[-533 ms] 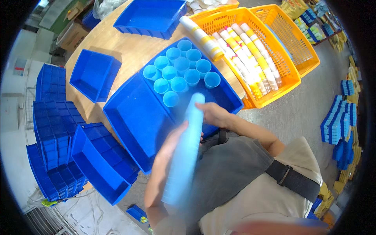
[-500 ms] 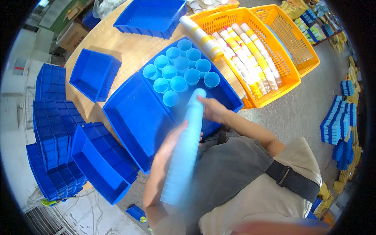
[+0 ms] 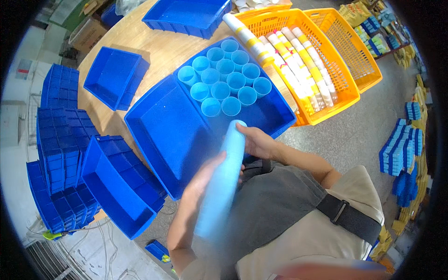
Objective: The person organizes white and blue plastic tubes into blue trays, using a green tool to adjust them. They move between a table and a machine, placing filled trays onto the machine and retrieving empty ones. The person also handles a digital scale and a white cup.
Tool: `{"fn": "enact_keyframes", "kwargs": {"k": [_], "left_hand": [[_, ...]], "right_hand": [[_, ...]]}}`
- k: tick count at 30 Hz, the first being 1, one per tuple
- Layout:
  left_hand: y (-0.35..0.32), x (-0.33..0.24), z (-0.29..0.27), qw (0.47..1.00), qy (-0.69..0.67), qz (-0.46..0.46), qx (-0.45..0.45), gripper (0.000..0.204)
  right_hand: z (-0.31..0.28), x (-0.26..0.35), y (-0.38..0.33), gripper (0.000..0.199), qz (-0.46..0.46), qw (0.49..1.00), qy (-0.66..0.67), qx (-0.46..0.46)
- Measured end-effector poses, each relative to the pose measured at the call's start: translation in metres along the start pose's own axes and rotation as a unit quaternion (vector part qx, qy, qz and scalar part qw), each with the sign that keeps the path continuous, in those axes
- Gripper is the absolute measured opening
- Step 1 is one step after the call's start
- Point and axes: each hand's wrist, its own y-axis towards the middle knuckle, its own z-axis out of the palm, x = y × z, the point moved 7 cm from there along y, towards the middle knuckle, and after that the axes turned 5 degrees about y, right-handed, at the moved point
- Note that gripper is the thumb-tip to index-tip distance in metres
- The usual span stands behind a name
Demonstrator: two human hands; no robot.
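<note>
A long nested stack of light blue plastic cups point(image 3: 218, 186) slants in front of my body, its lower end blurred. My left hand point(image 3: 211, 170) is wrapped round the middle of the stack. At the stack's upper end, my right hand point(image 3: 257, 141) grips it with the thumb near the tip. Just beyond lies a blue plastic tray point(image 3: 163, 135) with a ridge across it. Several single light blue cups point(image 3: 225, 66) stand close together in its far right section, mouths up. The near left section shows bare blue bottom.
Yellow crates point(image 3: 347, 100) at the right hold wrapped stacks of white and yellow cups point(image 3: 303, 70). Other blue bins point(image 3: 112, 77) sit on the round wooden table point(image 3: 161, 53). Stacked blue bins point(image 3: 58, 163) stand at the left, beside a tilted bin point(image 3: 116, 196).
Two more cups now show at the near edge of the group in the tray. My hands and the cup stack have drawn back slightly from the tray, and the view has shifted a little.
</note>
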Motion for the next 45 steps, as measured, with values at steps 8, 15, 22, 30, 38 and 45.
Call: {"fn": "enact_keyframes", "kwargs": {"k": [8, 15, 22, 30, 38, 45], "left_hand": [[-0.003, 0.017, -0.004, 0.998, -0.039, 0.034, 0.026, 0.063], [0.006, 0.033, 0.044, 0.996, -0.045, 0.077, 0.007, 0.064], [0.033, 0.057, 0.091, 0.99, -0.109, 0.089, -0.006, 0.06], [0.022, 0.094, 0.112, 0.963, -0.203, 0.158, -0.076, 0.064], [0.007, 0.118, 0.12, 0.927, -0.277, 0.186, -0.169, 0.069], [-0.009, 0.132, 0.118, 0.934, -0.226, 0.204, -0.186, 0.071]], "right_hand": [[-0.028, -0.032, 0.025, 0.059, 0.021, 0.994, 0.021, 0.103], [-0.076, 0.063, -0.031, 0.066, -0.15, 0.985, 0.023, -0.08], [-0.065, 0.028, -0.044, 0.052, 0.032, 0.969, -0.164, 0.182], [-0.041, 0.015, -0.074, 0.055, 0.212, 0.952, -0.072, 0.211], [-0.05, -0.003, -0.036, 0.054, 0.211, 0.972, 0.027, 0.095], [-0.026, -0.004, -0.017, 0.032, 0.151, 0.975, -0.155, 0.054]]}}
